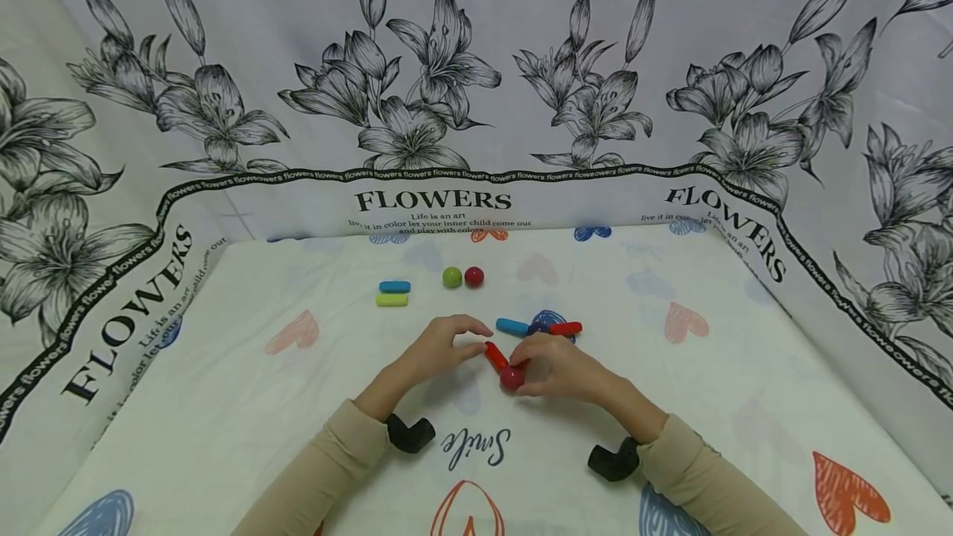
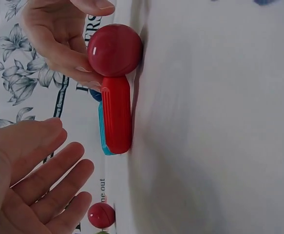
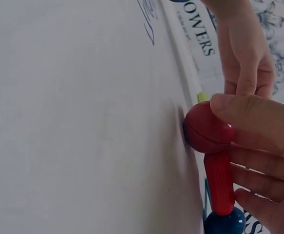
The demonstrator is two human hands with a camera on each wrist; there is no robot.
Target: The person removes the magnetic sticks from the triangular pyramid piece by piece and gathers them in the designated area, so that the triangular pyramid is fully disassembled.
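Observation:
My right hand (image 1: 562, 366) pinches a glossy red ball (image 1: 511, 378), the thumb lying on it in the right wrist view. A red rod (image 1: 495, 356) reaches from the ball toward my left hand (image 1: 439, 350). The left fingers are loosely extended around the rod's far end, holding nothing; in the left wrist view they stand apart from the ridged rod. In the right wrist view another stretch of red rod (image 3: 219, 183) runs below the ball, beside the right fingers. Just behind the right hand lie a blue rod (image 1: 512, 327), a dark blue ball (image 1: 538, 327) and a second red rod (image 1: 566, 328) in a row.
Farther back on the cloth-covered table (image 1: 223, 404) sit a green ball (image 1: 452, 277) and another red ball (image 1: 474, 277). To their left, a light blue rod (image 1: 395, 287) lies alongside a yellow-green rod (image 1: 392, 300). A flower-printed curtain (image 1: 439, 131) closes off the back and sides.

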